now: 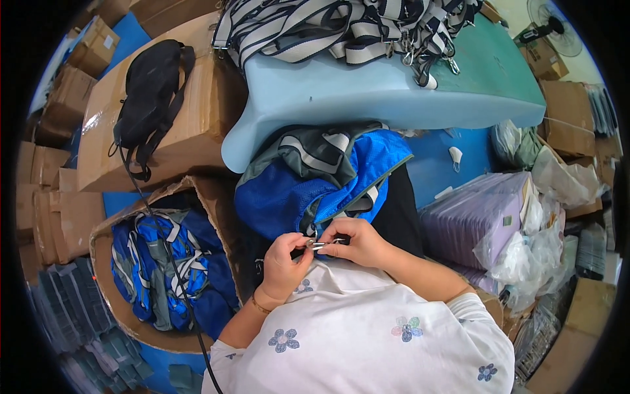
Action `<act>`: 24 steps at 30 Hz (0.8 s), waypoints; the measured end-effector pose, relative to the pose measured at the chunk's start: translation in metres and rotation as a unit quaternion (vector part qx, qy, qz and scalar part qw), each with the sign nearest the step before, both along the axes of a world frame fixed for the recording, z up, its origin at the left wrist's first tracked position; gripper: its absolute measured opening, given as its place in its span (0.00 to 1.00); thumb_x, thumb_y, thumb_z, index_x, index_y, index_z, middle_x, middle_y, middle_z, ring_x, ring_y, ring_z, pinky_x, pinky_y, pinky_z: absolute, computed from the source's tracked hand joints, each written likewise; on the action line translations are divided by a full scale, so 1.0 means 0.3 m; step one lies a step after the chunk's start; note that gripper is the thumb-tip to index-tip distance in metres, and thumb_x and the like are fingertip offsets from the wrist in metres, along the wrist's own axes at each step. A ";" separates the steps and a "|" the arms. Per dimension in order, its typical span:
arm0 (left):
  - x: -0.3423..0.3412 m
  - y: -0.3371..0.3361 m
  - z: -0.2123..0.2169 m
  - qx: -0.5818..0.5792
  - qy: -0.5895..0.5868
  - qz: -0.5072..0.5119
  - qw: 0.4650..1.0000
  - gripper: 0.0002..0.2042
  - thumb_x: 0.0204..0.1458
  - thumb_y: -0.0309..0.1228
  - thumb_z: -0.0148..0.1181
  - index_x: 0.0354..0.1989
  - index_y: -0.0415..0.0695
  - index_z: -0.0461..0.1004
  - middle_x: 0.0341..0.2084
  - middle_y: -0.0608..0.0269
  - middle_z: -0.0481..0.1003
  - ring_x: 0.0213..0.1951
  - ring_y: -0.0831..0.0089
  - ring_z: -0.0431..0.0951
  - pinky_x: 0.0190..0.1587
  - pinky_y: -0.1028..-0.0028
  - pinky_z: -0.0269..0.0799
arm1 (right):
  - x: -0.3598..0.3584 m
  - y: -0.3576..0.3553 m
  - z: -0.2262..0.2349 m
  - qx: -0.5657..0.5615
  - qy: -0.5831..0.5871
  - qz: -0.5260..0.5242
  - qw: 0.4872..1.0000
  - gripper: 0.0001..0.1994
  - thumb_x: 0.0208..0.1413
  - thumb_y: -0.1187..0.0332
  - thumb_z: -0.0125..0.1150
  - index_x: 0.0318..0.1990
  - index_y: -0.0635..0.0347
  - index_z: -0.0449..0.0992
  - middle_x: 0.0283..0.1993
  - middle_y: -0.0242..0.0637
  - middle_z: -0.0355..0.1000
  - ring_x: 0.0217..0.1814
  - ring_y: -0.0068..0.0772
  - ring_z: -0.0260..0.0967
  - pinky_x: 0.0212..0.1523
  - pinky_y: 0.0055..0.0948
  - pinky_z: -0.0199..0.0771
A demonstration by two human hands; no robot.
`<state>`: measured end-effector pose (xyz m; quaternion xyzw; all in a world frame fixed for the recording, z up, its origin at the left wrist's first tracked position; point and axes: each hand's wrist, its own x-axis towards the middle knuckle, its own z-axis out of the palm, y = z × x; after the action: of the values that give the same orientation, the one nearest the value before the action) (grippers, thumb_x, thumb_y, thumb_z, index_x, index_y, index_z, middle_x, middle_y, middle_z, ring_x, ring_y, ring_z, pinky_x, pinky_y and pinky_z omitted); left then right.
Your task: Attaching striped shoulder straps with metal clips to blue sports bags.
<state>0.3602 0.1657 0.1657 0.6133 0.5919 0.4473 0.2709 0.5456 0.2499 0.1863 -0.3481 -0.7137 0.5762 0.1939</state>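
Where the blue bag (308,190) lies on the lap, both hands are brought together at its lower edge. A small metal clip (319,245) is pinched between them: the left hand (283,262) is curled, thumb and forefinger closed on the clip's near end, and the right hand (354,240) is folded over the far end, fingertips pressed tight around it. Neither hand is seen open. The clip is held just below the bag's grey-trimmed seam, touching the fabric. A grey and white strap (328,148) is seen across the top of the bag.

Beyond the bag a pale blue foam pad (367,92) is laid, and on it a heap of striped straps (341,23) with metal hooks is piled. To the left an open carton (203,190) is placed, filled with more blue bags (164,262). Behind it a black pouch (149,92) is draped on a closed box (190,131), and a black cord is trailed from it down past the carton. At the right, lilac packs (472,217) in clear plastic are stacked.
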 end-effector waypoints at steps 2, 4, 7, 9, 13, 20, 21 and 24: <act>0.004 -0.003 0.002 0.008 0.010 -0.001 1.000 0.20 0.43 0.19 0.67 0.43 0.38 0.65 0.30 0.58 0.77 0.30 0.68 0.79 0.36 0.74 0.75 | -0.002 0.000 -0.004 -0.100 0.022 -0.026 0.994 0.08 0.49 0.68 0.70 0.34 0.60 0.78 0.31 0.30 0.75 0.31 0.20 0.70 0.33 0.21 0.70; 0.007 -0.001 0.004 0.017 0.021 -0.003 1.000 0.22 0.43 0.18 0.67 0.44 0.38 0.62 0.30 0.58 0.77 0.29 0.71 0.79 0.37 0.76 0.74 | -0.003 0.005 -0.021 -0.153 0.025 -0.029 0.988 0.08 0.50 0.68 0.69 0.34 0.60 0.78 0.30 0.29 0.74 0.31 0.18 0.68 0.32 0.19 0.68; 0.015 -0.003 -0.008 0.034 0.001 0.001 0.999 0.21 0.43 0.19 0.67 0.44 0.38 0.62 0.29 0.60 0.77 0.28 0.72 0.78 0.36 0.77 0.74 | -0.004 0.024 -0.001 -0.242 0.008 -0.025 0.970 0.07 0.52 0.68 0.68 0.34 0.61 0.78 0.31 0.27 0.74 0.31 0.14 0.66 0.31 0.18 0.66; 0.021 0.000 -0.019 0.031 -0.046 0.029 0.998 0.21 0.43 0.18 0.67 0.44 0.38 0.64 0.28 0.61 0.76 0.27 0.74 0.78 0.35 0.77 0.73 | 0.008 0.036 0.010 -0.274 -0.011 -0.022 0.961 0.07 0.52 0.68 0.68 0.34 0.61 0.78 0.31 0.28 0.74 0.31 0.13 0.67 0.31 0.17 0.66; 0.011 0.032 0.043 0.028 0.012 0.016 0.999 0.17 0.44 0.16 0.62 0.44 0.38 0.73 0.27 0.60 0.74 0.25 0.71 0.74 0.31 0.76 0.72 | 0.060 0.073 0.067 0.000 -0.127 0.043 0.991 0.19 0.49 0.61 0.70 0.47 0.55 0.76 0.36 0.35 0.76 0.38 0.28 0.74 0.39 0.27 0.74; -0.098 0.069 0.105 0.019 -0.089 0.137 0.986 0.09 0.51 0.15 0.58 0.39 0.38 0.78 0.31 0.65 0.67 0.27 0.81 0.67 0.28 0.83 0.62 | 0.181 0.188 0.095 0.227 -0.007 -0.147 0.963 0.13 0.49 0.72 0.68 0.43 0.58 0.75 0.38 0.36 0.75 0.40 0.30 0.75 0.40 0.26 0.76; -0.110 0.068 0.110 0.004 -0.182 0.154 0.971 0.08 0.53 0.15 0.56 0.39 0.37 0.77 0.32 0.67 0.66 0.28 0.83 0.66 0.29 0.84 0.62 | 0.200 0.201 0.050 0.191 0.021 -0.241 0.951 0.08 0.52 0.74 0.65 0.39 0.61 0.74 0.36 0.36 0.74 0.38 0.28 0.74 0.39 0.25 0.75; -0.131 0.059 0.170 0.039 -0.229 0.163 0.959 0.09 0.53 0.14 0.53 0.41 0.35 0.75 0.32 0.66 0.66 0.27 0.83 0.65 0.28 0.85 0.61 | 0.269 0.242 -0.083 0.153 0.023 -0.325 0.933 0.05 0.55 0.74 0.62 0.37 0.63 0.73 0.33 0.34 0.72 0.33 0.23 0.70 0.36 0.22 0.72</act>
<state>0.3208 0.1833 0.2168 0.3995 0.5882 0.6368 0.2982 0.6264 0.3224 0.1613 -0.5138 -0.6363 0.3731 0.4381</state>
